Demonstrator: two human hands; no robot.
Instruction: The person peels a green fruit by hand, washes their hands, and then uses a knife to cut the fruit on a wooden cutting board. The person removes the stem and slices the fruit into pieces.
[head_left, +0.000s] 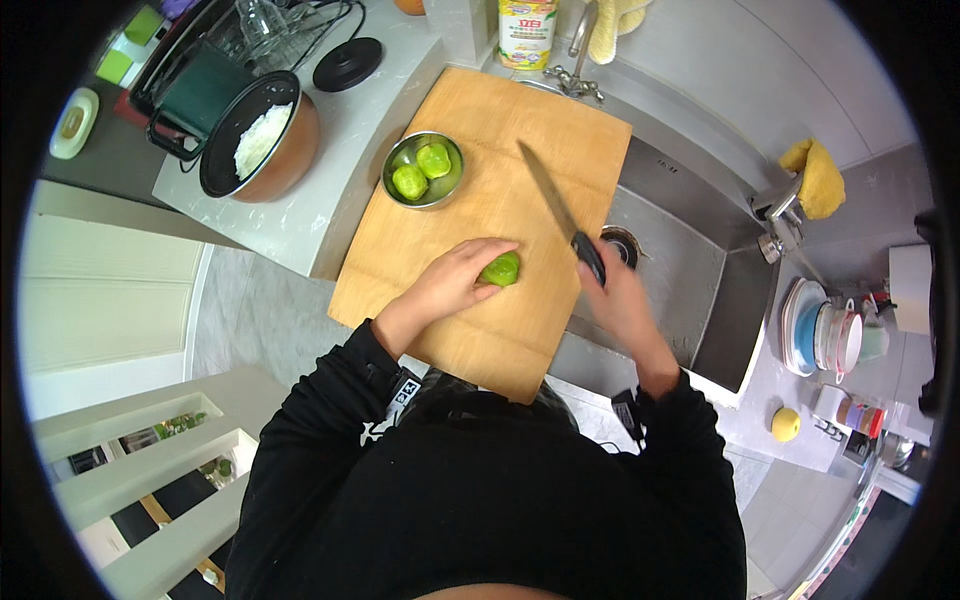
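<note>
On the wooden cutting board (517, 337) my left hand (454, 281) grips a green, lumpy vegetable (502, 269), perhaps a chayote or a green pepper; its left side is hidden by my fingers. My right hand (619, 296), slightly blurred, holds a kitchen knife (556, 197) by its black handle. The blade points away from me over the right half of the board, apart from the vegetable. A small metal bowl (451, 193) on the board's left side has two similar green vegetables (421, 172) in it.
Right of the board lies a stainless steel sink (675, 259), partly covered by it. A pot of white rice (296, 161) stands on the left counter near a black lid (348, 64). Behind are a faucet (576, 67) and a detergent bag (526, 34). Stacked dishes (806, 330) and a yellow fruit (785, 424) sit far right.
</note>
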